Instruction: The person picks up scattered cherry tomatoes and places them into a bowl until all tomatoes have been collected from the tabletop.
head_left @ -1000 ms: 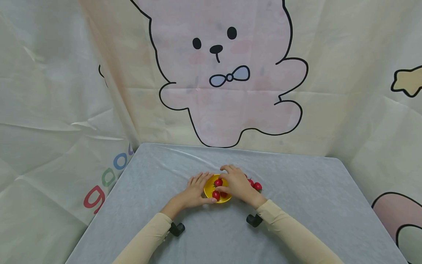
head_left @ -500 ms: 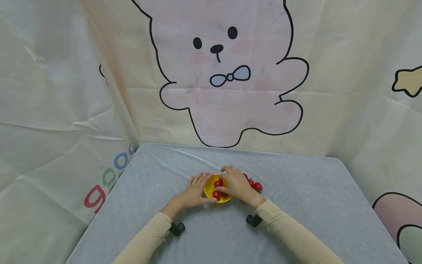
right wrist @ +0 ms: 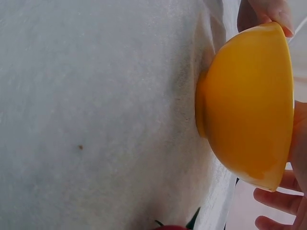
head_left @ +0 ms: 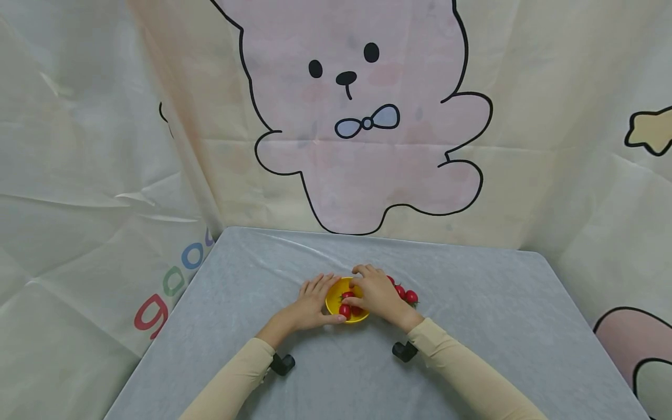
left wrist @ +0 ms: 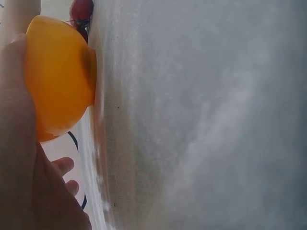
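A yellow bowl [head_left: 332,303] sits on the cloth-covered table with several cherry tomatoes [head_left: 344,311] in it. My left hand [head_left: 310,309] holds the bowl at its left side, thumb along the near rim and fingers along the far rim. Over the bowl's right side is my right hand [head_left: 379,293], its thumb and index finger apart above the tomatoes, partly covering them. The right wrist view shows the bowl's outer side [right wrist: 249,105] with the left thumb [right wrist: 283,21] touching its rim. In the left wrist view the bowl [left wrist: 57,76] stands on its foot.
Several more cherry tomatoes [head_left: 411,297] lie on the table just right of the bowl, partly behind the right hand. Grey cloth [head_left: 472,326] covers the table. Printed curtains [head_left: 525,192] hang behind it and at both sides.
A cherry tomato between the right thumb and index finger has dropped lower into the bowl, out of the fingers. Both hands have stayed almost in place.
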The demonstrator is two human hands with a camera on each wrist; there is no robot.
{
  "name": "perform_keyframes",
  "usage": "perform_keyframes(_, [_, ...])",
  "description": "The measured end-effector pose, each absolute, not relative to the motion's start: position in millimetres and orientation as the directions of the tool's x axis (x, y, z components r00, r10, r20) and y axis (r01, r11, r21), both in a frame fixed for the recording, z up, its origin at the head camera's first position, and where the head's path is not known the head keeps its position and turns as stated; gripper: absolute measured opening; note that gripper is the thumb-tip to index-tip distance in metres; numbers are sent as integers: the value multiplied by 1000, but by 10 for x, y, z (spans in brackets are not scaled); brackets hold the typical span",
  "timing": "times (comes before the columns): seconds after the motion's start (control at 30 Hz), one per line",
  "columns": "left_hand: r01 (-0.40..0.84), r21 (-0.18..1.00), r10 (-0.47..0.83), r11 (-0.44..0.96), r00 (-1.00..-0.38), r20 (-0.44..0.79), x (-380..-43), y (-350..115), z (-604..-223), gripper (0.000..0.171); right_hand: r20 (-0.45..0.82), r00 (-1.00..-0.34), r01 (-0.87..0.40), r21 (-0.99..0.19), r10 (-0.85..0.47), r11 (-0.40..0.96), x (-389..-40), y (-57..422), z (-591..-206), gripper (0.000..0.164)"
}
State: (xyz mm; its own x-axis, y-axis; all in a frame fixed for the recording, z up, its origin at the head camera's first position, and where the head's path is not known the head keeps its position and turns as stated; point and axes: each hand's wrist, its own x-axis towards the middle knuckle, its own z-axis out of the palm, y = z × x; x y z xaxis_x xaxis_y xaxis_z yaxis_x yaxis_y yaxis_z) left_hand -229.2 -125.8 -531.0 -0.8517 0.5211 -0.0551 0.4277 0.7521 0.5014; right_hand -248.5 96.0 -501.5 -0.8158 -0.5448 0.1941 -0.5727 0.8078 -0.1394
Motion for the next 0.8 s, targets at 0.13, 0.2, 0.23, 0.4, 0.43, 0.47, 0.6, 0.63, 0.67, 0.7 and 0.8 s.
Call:
perform_keyframes(0.13, [432, 497, 523, 752, -851, -53, -2292, -1253, -5306, 99, 214, -811, -579, -170, -544, 797, -2476, 986, -4980, 49])
perform_keyframes(0.2, [437, 493, 526, 752, -849, -48, -2292, -1252, -5301, 99, 233, -810, -580, -180, -539, 794, -2477, 1002, -4945, 48])
perform_keyframes(0.23, [440, 492, 527, 751, -849, -44, -2292, -1251, -5302, 99, 243, -809, -580, -181, -536, 794, -2479, 1010, -4927, 47])
perform_keyframes(0.4, [449, 495, 532, 743, -846, -30, -2282, -1255, -5293, 99, 258, -814, -570, -186, -520, 800, -2453, 1045, -4836, 46])
perform_keyframes(0.43, [449, 494, 532, 744, -846, -33, -2281, -1256, -5293, 100, 260, -814, -571, -194, -519, 798, -2437, 1059, -4824, 45])
perform_keyframes(0.47, [448, 493, 532, 746, -846, -36, -2281, -1256, -5292, 100, 264, -812, -574, -199, -520, 794, -2418, 1076, -4813, 45])
perform_keyframes(0.6, [444, 492, 530, 749, -847, -44, -2281, -1251, -5294, 101, 288, -802, -584, -196, -523, 788, -2347, 1196, -4793, 40])
perform_keyframes(0.63, [440, 491, 528, 752, -848, -49, -2280, -1250, -5294, 101, 294, -800, -586, -200, -522, 785, -2330, 1233, -4788, 39])
perform_keyframes(0.67, [439, 493, 527, 752, -849, -48, -2280, -1250, -5296, 101, 303, -799, -587, -203, -519, 784, -2315, 1272, -4785, 38])
perform_keyframes(0.7, [438, 491, 525, 753, -850, -47, -2279, -1250, -5298, 101, 313, -798, -587, -206, -516, 783, -2300, 1312, -4783, 37])
perform_keyframes(0.8, [431, 492, 518, 756, -854, -49, -2278, -1251, -5304, 101, 344, -794, -587, -223, -501, 778, -2263, 1434, -4780, 35])
